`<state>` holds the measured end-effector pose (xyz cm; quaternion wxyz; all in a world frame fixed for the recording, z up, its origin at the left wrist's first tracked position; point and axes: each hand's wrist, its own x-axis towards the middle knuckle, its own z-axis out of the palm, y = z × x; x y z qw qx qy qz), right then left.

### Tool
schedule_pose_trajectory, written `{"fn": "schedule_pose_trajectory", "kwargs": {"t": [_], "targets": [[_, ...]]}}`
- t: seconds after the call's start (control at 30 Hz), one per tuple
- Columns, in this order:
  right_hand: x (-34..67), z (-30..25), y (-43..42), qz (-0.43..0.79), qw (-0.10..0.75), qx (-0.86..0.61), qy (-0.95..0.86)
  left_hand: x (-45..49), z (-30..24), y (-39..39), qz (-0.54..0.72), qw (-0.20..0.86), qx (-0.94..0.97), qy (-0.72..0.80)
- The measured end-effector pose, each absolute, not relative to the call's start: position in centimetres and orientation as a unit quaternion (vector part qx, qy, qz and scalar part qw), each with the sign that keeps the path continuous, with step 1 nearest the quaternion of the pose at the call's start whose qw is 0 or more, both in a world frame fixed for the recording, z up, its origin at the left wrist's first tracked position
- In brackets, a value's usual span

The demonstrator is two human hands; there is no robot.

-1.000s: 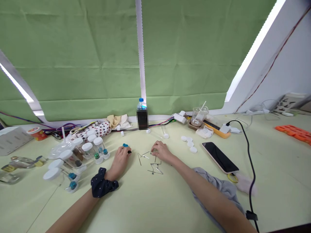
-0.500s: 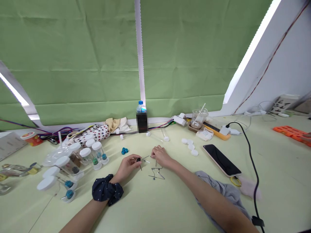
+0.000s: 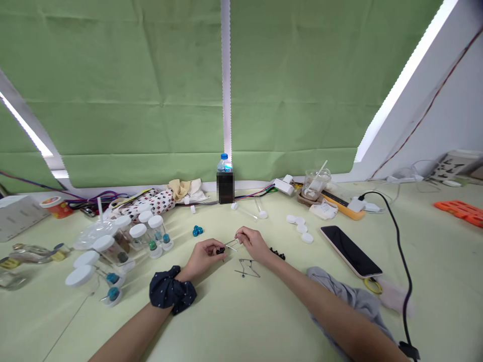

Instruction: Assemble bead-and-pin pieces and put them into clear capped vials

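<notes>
My left hand (image 3: pixel 205 257) is closed, its fingertips pinching a small black ball (image 3: pixel 220 250) with thin metal rods sticking out of it. Just to the right, my right hand (image 3: pixel 252 242) is closed too, thumb and finger pinching near the far end of a thin metal rod (image 3: pixel 231 247) that reaches toward the ball. Whether rod and ball are joined is too small to tell. Several bent metal rods (image 3: pixel 247 268) lie on the table below my right hand. Small black pieces (image 3: pixel 277 253) show beside my right wrist. Blue balls (image 3: pixel 197 231) sit clustered beyond my left hand.
Several white-capped clear jars (image 3: pixel 139 231) stand at the left. White discs (image 3: pixel 302 229) and a phone (image 3: pixel 350 251) lie at the right, near a black cable (image 3: pixel 396 236). A grey cloth (image 3: pixel 339 291) is under my right forearm. A bottle (image 3: pixel 225 165) stands at the back.
My right hand has lifted slightly and turned, still close to the left. The black pieces beside my right wrist have come into view. The whole view has shifted a little.
</notes>
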<state>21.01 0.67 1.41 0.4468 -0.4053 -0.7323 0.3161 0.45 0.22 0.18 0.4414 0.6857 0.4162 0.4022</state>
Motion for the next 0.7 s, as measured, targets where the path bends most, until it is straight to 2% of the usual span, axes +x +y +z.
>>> {"fn": "schedule_pose_trajectory", "kwargs": {"t": [0.17, 0.7], "targets": [[20.2, 1.2, -0.1, 0.386, 0.457, -0.376, -0.708, 0.5, 0.2, 0.1, 0.397, 0.436, 0.692, 0.416], [19.7, 0.9, -0.1, 0.477, 0.446, -0.349, -0.672, 0.5, 0.4, 0.0, 0.386, 0.423, 0.716, 0.399]]}}
